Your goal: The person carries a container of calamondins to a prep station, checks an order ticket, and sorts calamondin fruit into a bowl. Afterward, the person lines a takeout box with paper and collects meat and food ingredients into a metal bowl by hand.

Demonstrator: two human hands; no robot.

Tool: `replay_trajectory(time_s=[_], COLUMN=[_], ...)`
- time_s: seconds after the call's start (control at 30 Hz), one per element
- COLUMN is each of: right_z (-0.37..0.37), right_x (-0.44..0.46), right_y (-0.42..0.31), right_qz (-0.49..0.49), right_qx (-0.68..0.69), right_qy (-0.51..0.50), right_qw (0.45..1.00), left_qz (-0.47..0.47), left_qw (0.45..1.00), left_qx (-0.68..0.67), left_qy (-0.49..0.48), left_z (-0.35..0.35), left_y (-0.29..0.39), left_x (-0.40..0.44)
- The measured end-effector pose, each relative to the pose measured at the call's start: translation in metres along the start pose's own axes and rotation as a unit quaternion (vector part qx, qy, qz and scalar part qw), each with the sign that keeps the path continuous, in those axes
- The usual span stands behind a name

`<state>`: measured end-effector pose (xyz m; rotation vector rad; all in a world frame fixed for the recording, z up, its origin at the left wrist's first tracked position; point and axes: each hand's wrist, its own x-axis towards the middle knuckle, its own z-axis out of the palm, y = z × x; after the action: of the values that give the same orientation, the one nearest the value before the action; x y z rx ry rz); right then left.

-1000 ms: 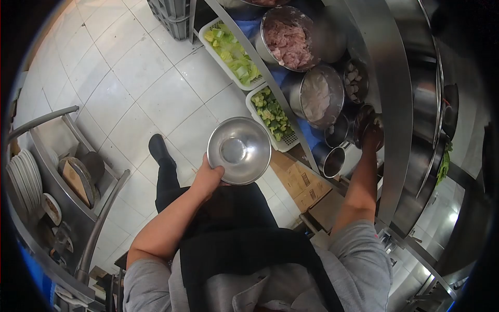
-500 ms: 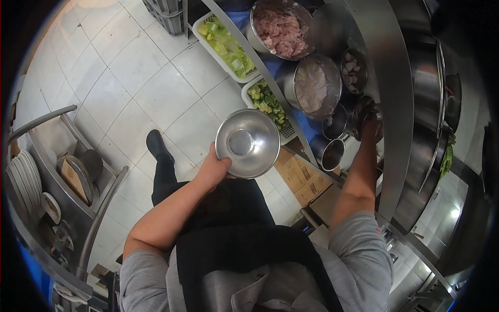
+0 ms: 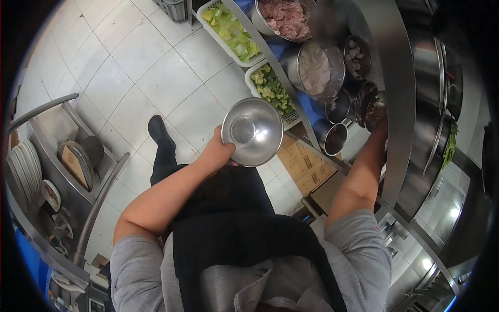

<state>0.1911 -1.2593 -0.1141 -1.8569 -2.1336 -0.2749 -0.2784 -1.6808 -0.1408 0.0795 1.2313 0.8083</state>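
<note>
An empty metal bowl (image 3: 252,132) is held by its rim in my left hand (image 3: 218,151), the thumb over the edge. My right arm reaches under a steel shelf edge on the right. There my right hand (image 3: 382,124) is at a dark container (image 3: 375,112); its fingers are hidden in shadow and behind the shelf edge. Beside it stand a dark pot (image 3: 334,139), a container of pale round pieces (image 3: 356,57) and a bowl of pale, whitish food (image 3: 314,70).
Pink meat (image 3: 285,18) fills a bowl at the top. White baskets hold cut lettuce (image 3: 234,34) and green broccoli-like pieces (image 3: 271,91). Cardboard (image 3: 304,164) lies below the shelf. A metal rack at the left carries stacked plates (image 3: 25,169). A steel shelf edge (image 3: 397,104) runs above my right hand.
The bowl in my left hand has moved up and to the right in view. My right hand has shifted slightly right, further behind the shelf edge.
</note>
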Motion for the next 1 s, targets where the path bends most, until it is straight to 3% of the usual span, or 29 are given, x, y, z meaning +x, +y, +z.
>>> replay_trajectory(time_s=[0.17,0.3,0.43,0.5,0.57,0.63,0.7,0.77,0.87,0.93,1.0], right_z=[-0.017,-0.034,-0.057,-0.073,-0.091,-0.118,-0.109,-0.078,-0.069,-0.074,-0.082], right_x=[0.006,-0.005,-0.053,-0.092,-0.129,-0.159,-0.180,-0.204,-0.222,-0.218,-0.209], right_y=[-0.022,-0.054,-0.124,-0.178,-0.235,-0.303,-0.336,-0.345,-0.363,-0.366,-0.366], right_qz=[0.096,0.170,0.236,0.271,0.297,0.315,0.227,-0.092,-0.159,-0.137,-0.092], right_qx=[0.220,0.456,0.664,0.714,0.713,0.652,0.503,0.331,0.243,0.264,0.307], right_qy=[0.070,0.085,-0.017,-0.111,-0.216,-0.325,-0.455,-0.415,-0.442,-0.451,-0.419], right_qw=[0.968,0.869,0.709,0.636,0.598,0.608,0.698,0.842,0.849,0.841,0.850], left_qz=[0.002,0.020,0.045,0.052,0.057,0.027,0.023,0.020,0.041,0.088,0.068], left_qw=[1.000,0.999,0.998,0.998,0.997,0.998,0.998,0.998,0.998,0.995,0.996], left_qx=[0.014,0.024,0.031,0.033,0.037,0.056,0.054,0.050,0.041,0.047,0.027], left_qy=[-0.022,-0.037,-0.035,-0.034,-0.034,-0.033,-0.028,-0.022,-0.004,0.027,0.040], left_z=[0.012,0.021,0.031,0.031,0.031,0.028,0.027,0.026,0.021,0.015,0.008], left_y=[0.008,0.007,0.031,0.034,0.039,0.047,0.049,0.049,0.045,0.033,0.028], left_x=[0.013,0.033,0.026,0.027,0.023,0.015,0.009,0.001,-0.005,-0.002,0.000])
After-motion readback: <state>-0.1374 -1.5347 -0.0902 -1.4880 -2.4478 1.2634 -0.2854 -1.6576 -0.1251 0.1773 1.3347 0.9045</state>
